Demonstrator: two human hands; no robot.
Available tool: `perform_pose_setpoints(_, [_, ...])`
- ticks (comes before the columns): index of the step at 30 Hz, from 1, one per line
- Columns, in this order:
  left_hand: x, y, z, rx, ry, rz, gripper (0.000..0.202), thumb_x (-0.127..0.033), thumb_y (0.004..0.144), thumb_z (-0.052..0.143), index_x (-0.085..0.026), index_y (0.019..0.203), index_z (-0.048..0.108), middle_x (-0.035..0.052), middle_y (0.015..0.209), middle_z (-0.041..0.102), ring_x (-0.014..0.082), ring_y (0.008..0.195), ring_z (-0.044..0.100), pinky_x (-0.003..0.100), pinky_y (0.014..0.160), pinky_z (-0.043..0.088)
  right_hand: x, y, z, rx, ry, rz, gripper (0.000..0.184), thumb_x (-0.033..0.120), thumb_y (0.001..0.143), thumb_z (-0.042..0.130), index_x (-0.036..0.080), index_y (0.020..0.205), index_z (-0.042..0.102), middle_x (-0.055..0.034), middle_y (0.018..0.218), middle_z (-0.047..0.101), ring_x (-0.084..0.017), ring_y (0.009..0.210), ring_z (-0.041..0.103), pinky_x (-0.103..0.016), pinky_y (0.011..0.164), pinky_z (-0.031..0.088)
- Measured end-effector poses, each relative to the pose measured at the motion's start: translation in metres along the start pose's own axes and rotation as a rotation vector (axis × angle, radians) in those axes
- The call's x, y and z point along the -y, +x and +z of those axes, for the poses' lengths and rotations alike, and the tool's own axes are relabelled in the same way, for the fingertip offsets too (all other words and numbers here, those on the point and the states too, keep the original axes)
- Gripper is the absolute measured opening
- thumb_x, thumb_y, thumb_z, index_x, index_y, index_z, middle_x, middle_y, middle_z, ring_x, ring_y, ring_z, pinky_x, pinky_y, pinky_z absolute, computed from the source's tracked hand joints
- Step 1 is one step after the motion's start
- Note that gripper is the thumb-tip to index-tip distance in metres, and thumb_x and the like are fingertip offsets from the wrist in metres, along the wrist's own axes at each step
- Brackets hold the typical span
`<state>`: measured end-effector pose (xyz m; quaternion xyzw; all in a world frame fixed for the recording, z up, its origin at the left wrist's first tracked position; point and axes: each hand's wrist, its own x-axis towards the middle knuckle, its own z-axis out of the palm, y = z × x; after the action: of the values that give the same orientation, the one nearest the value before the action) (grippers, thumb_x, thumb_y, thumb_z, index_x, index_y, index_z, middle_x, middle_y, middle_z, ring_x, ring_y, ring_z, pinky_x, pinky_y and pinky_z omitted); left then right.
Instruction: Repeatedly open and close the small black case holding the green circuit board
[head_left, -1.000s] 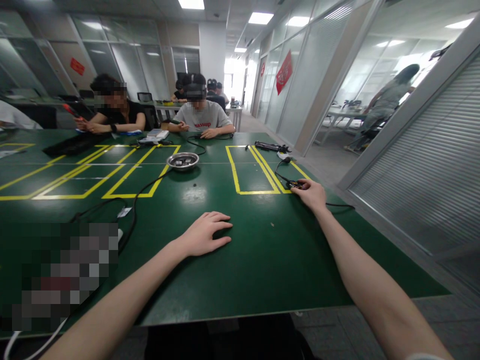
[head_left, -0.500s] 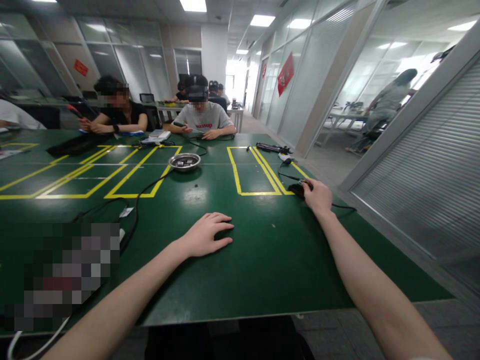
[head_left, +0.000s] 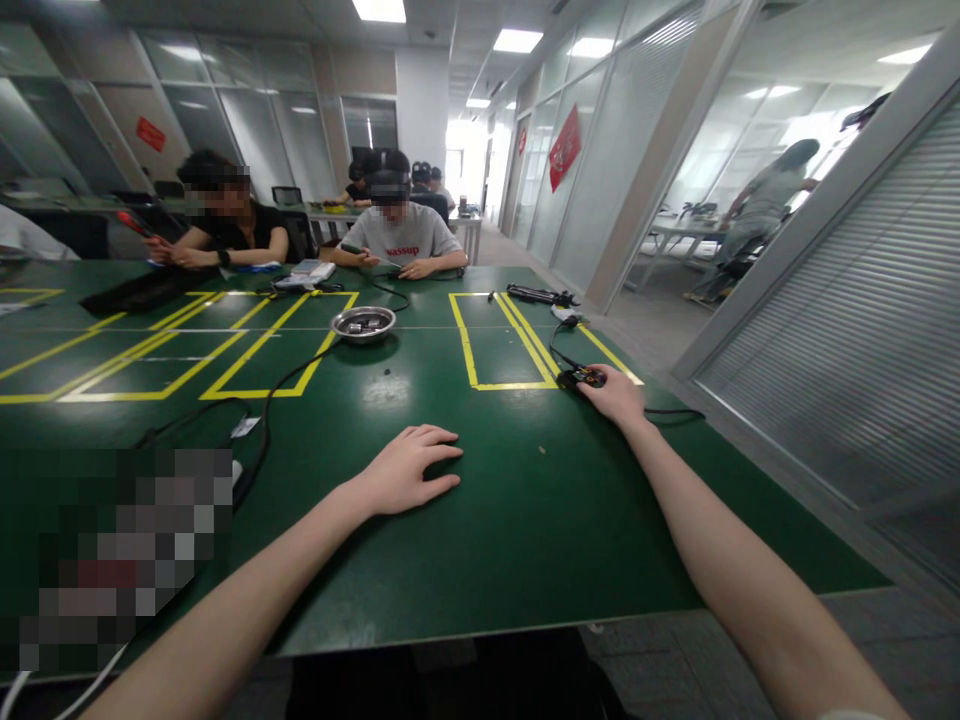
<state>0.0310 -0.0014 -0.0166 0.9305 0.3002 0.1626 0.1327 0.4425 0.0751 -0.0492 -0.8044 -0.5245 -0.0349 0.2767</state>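
Nearby, surface: green [head_left: 487,560], our two forearms reaching across its near edge.
Left side: a thing masked by coloured blocks [head_left: 142,560], so we cannot tell what it is; a white cable [head_left: 96,686] shows at its near end.
Left grip: our left grip [head_left: 409,470] lies palm down, fingers apart, holding nothing.
White tag: a paper tag [head_left: 245,428] beside the black cable [head_left: 271,400]; any print is too small for us to read.
Right grip: our right grip [head_left: 616,396] has its fingers on the small dark device; we cannot tell whether they clasp it or only touch it.
Dark device: the small dark device [head_left: 571,381] lies at the near end of the rightmost yellow tape outline [head_left: 611,355], partly hidden by our fingers; a thin black lead [head_left: 555,350] runs beyond it.
Bowl: a metal bowl [head_left: 363,338] with small shiny pieces inside, well apart from both our grips.
Far side: a folded black stand [head_left: 536,296] near a small white piece [head_left: 566,313]; a black tray [head_left: 135,292] far left.
Co-workers: one in black [head_left: 255,235], one in grey [head_left: 431,235].
Shirt lettering: "wassup", in red, on the grey one.
Red sheets: one on the left wall [head_left: 151,134], one on the right glass [head_left: 565,148]; we cannot read either.
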Motion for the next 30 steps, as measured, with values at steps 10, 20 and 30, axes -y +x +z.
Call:
perform_pose_setpoints(10, [-0.002, 0.004, 0.0, -0.196, 0.06, 0.008, 0.048, -0.036, 0.097, 0.062, -0.024, 0.143, 0.057, 0.0127, 0.148, 0.059, 0.031, 0.134, 0.055, 0.051, 0.113, 0.043, 0.111, -0.094, 0.005, 0.297, 0.369, -0.675, 0.043, 0.028, 0.082, 0.074, 0.024, 0.125, 0.071, -0.0086, 0.121, 0.075, -0.028, 0.11, 0.071, -0.04, 0.093, 0.057])
perform_pose_setpoints(20, [-0.005, -0.003, -0.012, -0.051, 0.029, 0.026, 0.06, -0.045, 0.079, 0.078, -0.022, 0.13, 0.059, 0.0084, 0.11, 0.073, 0.028, 0.097, 0.07, 0.039, 0.088, 0.054, 0.137, -0.142, -0.007, 0.492, 0.556, -1.201, 0.038, 0.03, 0.088, 0.071, 0.021, 0.124, 0.07, -0.0097, 0.117, 0.075, -0.024, 0.102, 0.075, -0.03, 0.085, 0.058])
perform_pose_setpoints(30, [0.016, -0.003, -0.006, -0.054, 0.025, -0.057, 0.078, -0.051, 0.085, 0.074, -0.024, 0.153, 0.046, 0.0133, 0.139, 0.064, 0.0317, 0.124, 0.062, 0.047, 0.108, 0.049, 0.119, -0.1, -0.015, 0.41, 0.471, -1.062, 0.05, 0.033, 0.083, 0.076, 0.022, 0.13, 0.063, -0.0095, 0.119, 0.069, -0.019, 0.081, 0.068, -0.033, 0.08, 0.055])
